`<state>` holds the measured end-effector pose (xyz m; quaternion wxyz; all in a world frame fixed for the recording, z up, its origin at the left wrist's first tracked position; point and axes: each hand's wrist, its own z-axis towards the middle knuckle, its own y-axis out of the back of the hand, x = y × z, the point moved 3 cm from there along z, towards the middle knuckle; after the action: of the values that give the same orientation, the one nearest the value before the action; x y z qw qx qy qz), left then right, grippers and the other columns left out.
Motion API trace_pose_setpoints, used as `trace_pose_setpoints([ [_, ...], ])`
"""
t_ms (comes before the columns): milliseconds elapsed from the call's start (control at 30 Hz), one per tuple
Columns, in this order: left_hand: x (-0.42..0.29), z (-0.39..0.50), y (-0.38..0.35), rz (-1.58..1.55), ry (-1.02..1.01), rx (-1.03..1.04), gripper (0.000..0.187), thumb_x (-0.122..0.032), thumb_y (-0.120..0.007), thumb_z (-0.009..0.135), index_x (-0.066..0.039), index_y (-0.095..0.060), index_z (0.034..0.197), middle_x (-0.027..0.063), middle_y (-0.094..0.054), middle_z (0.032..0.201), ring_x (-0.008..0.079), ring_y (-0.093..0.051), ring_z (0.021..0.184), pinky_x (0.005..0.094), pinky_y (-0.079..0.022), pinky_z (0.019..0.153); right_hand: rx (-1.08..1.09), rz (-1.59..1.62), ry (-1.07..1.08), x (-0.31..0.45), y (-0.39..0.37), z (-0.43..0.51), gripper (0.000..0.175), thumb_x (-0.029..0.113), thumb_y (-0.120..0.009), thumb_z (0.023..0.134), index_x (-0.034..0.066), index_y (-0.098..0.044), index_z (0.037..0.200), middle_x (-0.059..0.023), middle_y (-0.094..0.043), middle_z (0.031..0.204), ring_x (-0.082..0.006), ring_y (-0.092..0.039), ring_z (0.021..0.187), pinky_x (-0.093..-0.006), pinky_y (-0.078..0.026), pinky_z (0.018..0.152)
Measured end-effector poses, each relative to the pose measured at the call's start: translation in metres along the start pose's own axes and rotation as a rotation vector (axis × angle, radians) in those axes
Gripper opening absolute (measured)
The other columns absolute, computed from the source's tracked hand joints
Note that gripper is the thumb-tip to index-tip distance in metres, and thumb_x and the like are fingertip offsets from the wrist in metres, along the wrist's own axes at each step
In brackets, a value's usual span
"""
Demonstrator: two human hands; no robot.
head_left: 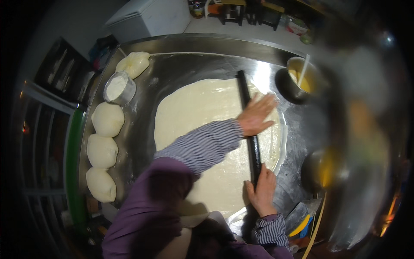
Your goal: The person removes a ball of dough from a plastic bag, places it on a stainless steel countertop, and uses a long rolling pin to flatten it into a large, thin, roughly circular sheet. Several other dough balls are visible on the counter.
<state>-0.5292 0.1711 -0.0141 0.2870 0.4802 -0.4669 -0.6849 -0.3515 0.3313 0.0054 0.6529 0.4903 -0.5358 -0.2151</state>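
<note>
A wide sheet of dough point(200, 106) lies flat on the steel worktop, with a long black rolling pin point(254, 149) across its right part. My left hand point(257, 115) rests on the pin's upper half, fingers spread and pointing up and right, not wrapped around it. At the pin's lower end, my right hand point(263, 191) lies against it with thumb and fingers apart; its palm is hidden. The dough's surface looks shiny near the right edge. My left forearm, in a striped cuff, crosses over the sheet and hides part of it.
Several dough balls point(103, 151) line the left edge, by a metal container of flour point(118, 88). At right stand a steel pot of yellow liquid point(302, 76) and a blurred vessel point(326, 168). Scrapers point(299, 218) lie lower right. A raised steel rim point(207, 43) bounds the far side.
</note>
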Motion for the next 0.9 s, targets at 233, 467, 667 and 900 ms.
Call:
trace_pose_setpoints([
  [233, -0.028, 0.038, 0.006, -0.029, -0.044, -0.224, 0.073, -0.047, -0.036, 0.097, -0.007, -0.004, 0.15, 0.0125, 0.002, 0.158, 0.0238, 0.005, 0.146, 0.0445, 0.006, 0.117, -0.03, 0.133, -0.037, -0.022, 0.017, 0.012, 0.057, 0.007, -0.063, 0.076, -0.0058, -0.041, 0.128, -0.0228, -0.048, 0.107, -0.0381, -0.047, 0.1, -0.0444, -0.039, 0.09],
  [467, 0.057, -0.073, 0.036, 0.047, 0.177, -0.052, 0.062, -0.035, -0.044, 0.097, 0.0, -0.026, 0.145, 0.0167, -0.019, 0.154, 0.0274, -0.013, 0.144, 0.0376, -0.008, 0.119, 0.056, -0.055, 0.165, 0.018, -0.002, 0.024, 0.065, 0.01, -0.068, 0.076, -0.0053, -0.04, 0.133, -0.0208, -0.05, 0.11, -0.0356, -0.048, 0.101, -0.0447, -0.038, 0.088],
  [667, 0.061, -0.149, 0.075, 0.091, 0.304, -0.125, 0.041, -0.026, -0.047, 0.095, 0.001, -0.049, 0.126, 0.0156, -0.044, 0.136, 0.0271, -0.031, 0.135, 0.0415, -0.016, 0.116, 0.088, -0.053, 0.293, 0.043, -0.017, 0.023, 0.069, 0.012, -0.07, 0.075, -0.0064, -0.038, 0.134, -0.0222, -0.049, 0.114, -0.0362, -0.048, 0.102, -0.0449, -0.038, 0.089],
  [900, 0.037, -0.087, 0.056, -0.073, 0.173, 0.03, 0.067, -0.04, -0.05, 0.094, 0.006, -0.032, 0.14, 0.0228, -0.023, 0.151, 0.0322, -0.017, 0.142, 0.0413, -0.012, 0.118, 0.134, -0.133, 0.315, 0.047, -0.022, 0.019, 0.075, 0.013, -0.071, 0.076, -0.0061, -0.033, 0.138, -0.0229, -0.047, 0.119, -0.0366, -0.046, 0.108, -0.0452, -0.036, 0.091],
])
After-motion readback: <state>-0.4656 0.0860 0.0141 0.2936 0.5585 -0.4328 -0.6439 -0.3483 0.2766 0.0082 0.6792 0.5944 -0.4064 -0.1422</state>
